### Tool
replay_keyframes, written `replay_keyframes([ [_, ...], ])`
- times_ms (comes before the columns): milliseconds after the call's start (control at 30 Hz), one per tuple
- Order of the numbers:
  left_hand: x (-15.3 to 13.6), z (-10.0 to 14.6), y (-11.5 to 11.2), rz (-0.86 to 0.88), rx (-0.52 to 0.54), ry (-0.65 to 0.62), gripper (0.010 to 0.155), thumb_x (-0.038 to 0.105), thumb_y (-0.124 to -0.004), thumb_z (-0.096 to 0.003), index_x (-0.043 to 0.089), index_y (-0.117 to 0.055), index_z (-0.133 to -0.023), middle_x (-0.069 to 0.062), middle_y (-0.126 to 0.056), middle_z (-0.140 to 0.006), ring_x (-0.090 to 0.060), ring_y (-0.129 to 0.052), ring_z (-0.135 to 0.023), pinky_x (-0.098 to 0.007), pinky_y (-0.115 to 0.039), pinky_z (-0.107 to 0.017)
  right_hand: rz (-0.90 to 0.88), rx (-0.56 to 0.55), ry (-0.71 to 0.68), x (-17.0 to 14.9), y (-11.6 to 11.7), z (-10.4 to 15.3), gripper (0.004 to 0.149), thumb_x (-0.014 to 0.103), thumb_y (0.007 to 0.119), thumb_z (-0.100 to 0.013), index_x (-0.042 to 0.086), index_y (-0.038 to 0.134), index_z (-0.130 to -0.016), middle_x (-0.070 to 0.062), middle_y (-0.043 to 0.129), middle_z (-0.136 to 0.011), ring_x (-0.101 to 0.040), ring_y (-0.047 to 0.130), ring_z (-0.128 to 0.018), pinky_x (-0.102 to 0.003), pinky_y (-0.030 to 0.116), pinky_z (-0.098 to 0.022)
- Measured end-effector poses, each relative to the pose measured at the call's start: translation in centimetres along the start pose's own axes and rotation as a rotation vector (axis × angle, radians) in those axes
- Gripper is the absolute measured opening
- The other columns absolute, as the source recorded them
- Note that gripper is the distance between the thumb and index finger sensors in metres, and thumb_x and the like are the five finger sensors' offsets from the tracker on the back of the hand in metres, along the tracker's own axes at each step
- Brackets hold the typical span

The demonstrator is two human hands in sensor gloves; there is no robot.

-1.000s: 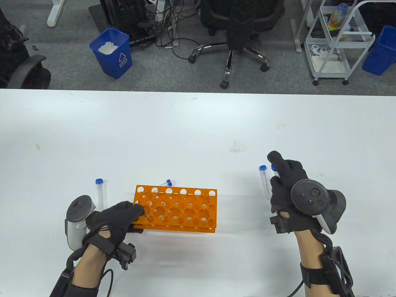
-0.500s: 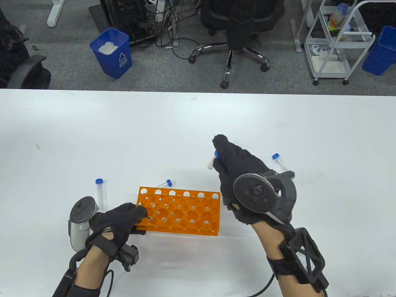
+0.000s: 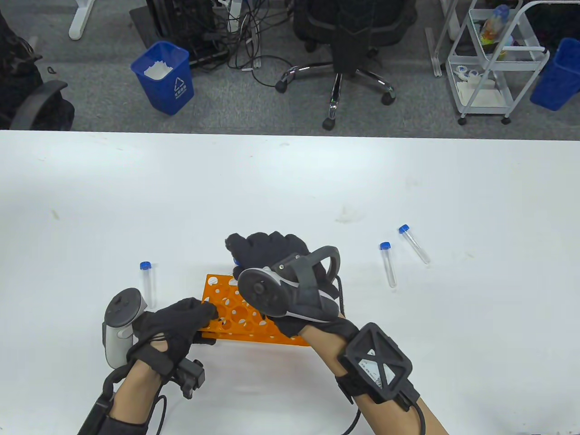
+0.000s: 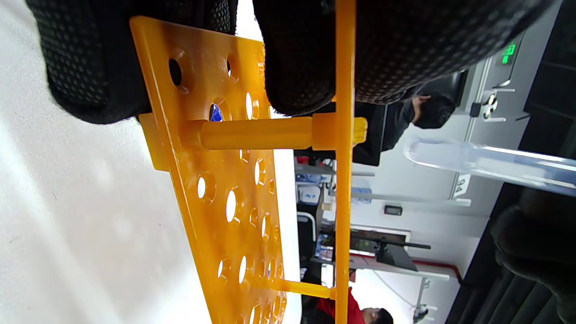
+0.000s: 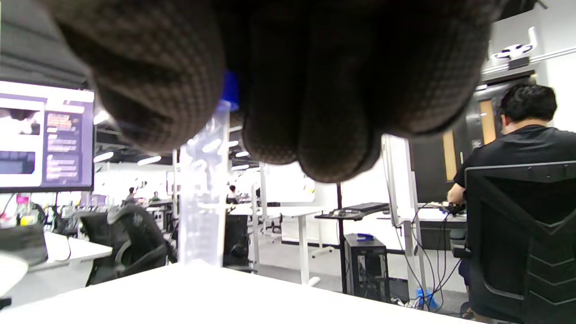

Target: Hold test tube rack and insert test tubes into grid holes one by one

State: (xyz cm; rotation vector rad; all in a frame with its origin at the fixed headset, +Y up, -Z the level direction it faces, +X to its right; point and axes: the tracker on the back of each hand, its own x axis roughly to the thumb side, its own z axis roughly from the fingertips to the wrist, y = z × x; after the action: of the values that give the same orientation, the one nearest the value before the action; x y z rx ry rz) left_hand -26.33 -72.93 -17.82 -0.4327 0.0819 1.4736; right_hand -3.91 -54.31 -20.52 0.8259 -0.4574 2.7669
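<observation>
The orange test tube rack [image 3: 226, 312] lies on the white table [image 3: 290, 181], with no tube seen in its holes. My left hand [image 3: 206, 317] grips its left end, with fingers [image 4: 306, 54] between the plates of the rack [image 4: 225, 180] in the left wrist view. My right hand [image 3: 253, 258] is over the rack's back left part and pinches a clear blue-capped tube [image 5: 202, 193] upright. Only the cap [image 3: 236, 261] shows from above. The tube's rounded end [image 4: 450, 157] is just above the top plate.
One loose tube [image 3: 146, 283] lies left of the rack. Two more tubes [image 3: 388, 265] [image 3: 414, 244] lie to the right. Beyond the table's far edge are a blue bin [image 3: 163, 77], an office chair [image 3: 349, 50] and a white cart [image 3: 494, 59].
My right hand lifted a tube from the right side of the table and carried it left to above the rack. The rack shifted slightly right in my left hand's grip.
</observation>
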Motion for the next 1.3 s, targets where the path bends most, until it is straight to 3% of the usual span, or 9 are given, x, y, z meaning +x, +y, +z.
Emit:
replay_keyframes([
  [200, 0.0, 0.0, 0.0, -0.007, 0.002, -0.005, 0.040, 0.047, -0.085, -0.0389, 0.017, -0.088, -0.064, -0.031, -0.064, -0.090, -0.044, -0.100, -0.062, -0.050, -0.093, -0.041, 0.057, 0.074, -0.023, 0.9, 2.6, -0.6, 0.057, 0.037, 0.093, -0.032, 0.022, 0.082, -0.086, -0.010, 0.100, -0.073, -0.034, 0.105, -0.054, -0.054, 0.089, -0.042],
  [600, 0.0, -0.1, -0.2, -0.026, -0.005, -0.014, 0.040, 0.047, -0.085, -0.0388, 0.016, -0.088, -0.064, -0.031, -0.064, -0.090, -0.045, -0.100, -0.062, -0.050, -0.093, -0.041, 0.151, 0.175, -0.063, 1.6, 5.0, -0.6, 0.057, 0.038, 0.093, -0.032, 0.022, 0.083, -0.086, -0.014, 0.096, -0.080, -0.038, 0.102, -0.059, -0.056, 0.087, -0.045],
  [1033, 0.0, -0.2, -0.3, -0.020, -0.013, -0.027, 0.039, 0.047, -0.085, -0.0393, 0.016, -0.088, -0.064, -0.032, -0.064, -0.090, -0.045, -0.100, -0.062, -0.050, -0.092, -0.042, 0.169, 0.190, -0.072, 1.7, 5.3, -0.2, 0.059, 0.040, 0.092, -0.032, 0.020, 0.081, -0.087, -0.014, 0.095, -0.081, -0.038, 0.102, -0.060, -0.057, 0.086, -0.046],
  [1200, -0.1, -0.2, -0.4, -0.020, -0.017, -0.021, 0.039, 0.047, -0.084, -0.0393, 0.016, -0.088, -0.064, -0.032, -0.064, -0.090, -0.044, -0.100, -0.062, -0.050, -0.092, -0.042, 0.144, 0.257, -0.077, 1.4, 4.7, 0.0, 0.075, 0.044, 0.092, -0.032, 0.018, 0.069, -0.099, -0.017, 0.087, -0.091, -0.041, 0.098, -0.067, -0.059, 0.084, -0.050],
  [1300, -0.1, -0.2, -0.3, -0.018, -0.014, -0.019, 0.039, 0.047, -0.084, -0.0392, 0.016, -0.088, -0.064, -0.032, -0.064, -0.090, -0.044, -0.100, -0.062, -0.050, -0.092, -0.042, 0.118, 0.285, -0.076, 0.7, 3.2, 0.0, 0.076, 0.045, 0.089, -0.034, 0.018, 0.066, -0.101, -0.019, 0.080, -0.099, -0.042, 0.094, -0.073, -0.060, 0.082, -0.052],
])
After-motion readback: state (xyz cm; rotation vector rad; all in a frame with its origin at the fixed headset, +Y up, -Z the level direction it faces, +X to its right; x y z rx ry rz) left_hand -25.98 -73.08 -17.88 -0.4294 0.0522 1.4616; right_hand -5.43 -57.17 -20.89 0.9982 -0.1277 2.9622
